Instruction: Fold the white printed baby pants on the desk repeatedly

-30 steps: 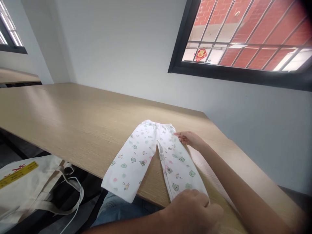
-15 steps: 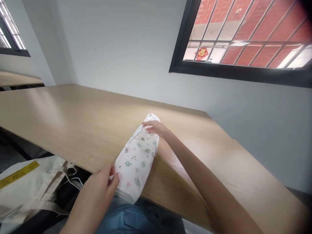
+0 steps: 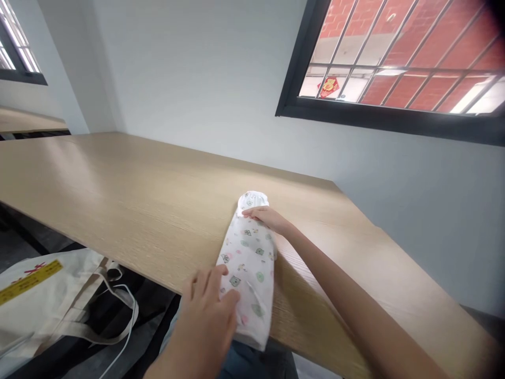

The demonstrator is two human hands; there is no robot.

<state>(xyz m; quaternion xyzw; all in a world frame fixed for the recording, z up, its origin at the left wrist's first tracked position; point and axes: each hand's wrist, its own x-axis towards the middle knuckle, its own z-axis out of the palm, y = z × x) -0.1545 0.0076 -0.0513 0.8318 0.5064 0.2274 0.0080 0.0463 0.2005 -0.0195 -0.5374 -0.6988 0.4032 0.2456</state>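
A small pair of white trousers (image 3: pixel 250 258) with a pastel animal print lies folded lengthwise, one leg on the other, on the wooden table (image 3: pixel 118 184). The leg ends hang a little over the near edge. My right hand (image 3: pixel 265 217) rests flat on the waist end, fingers stretched out. Flat on the lower leg part near the table's edge lies my left hand (image 3: pixel 209 308), fingers spread.
A cream tote bag (image 3: pixel 35 295) with a yellow label and long straps lies on the floor to the left, below the table. My blue-jeaned lap (image 3: pixel 244 363) shows under the edge. A white wall and a barred window (image 3: pixel 394 63) stand behind.
The trousers were spread out with both legs apart. The right leg was folded over the left, and the folded pair now lies a little further right, both hands pressing flat on it.
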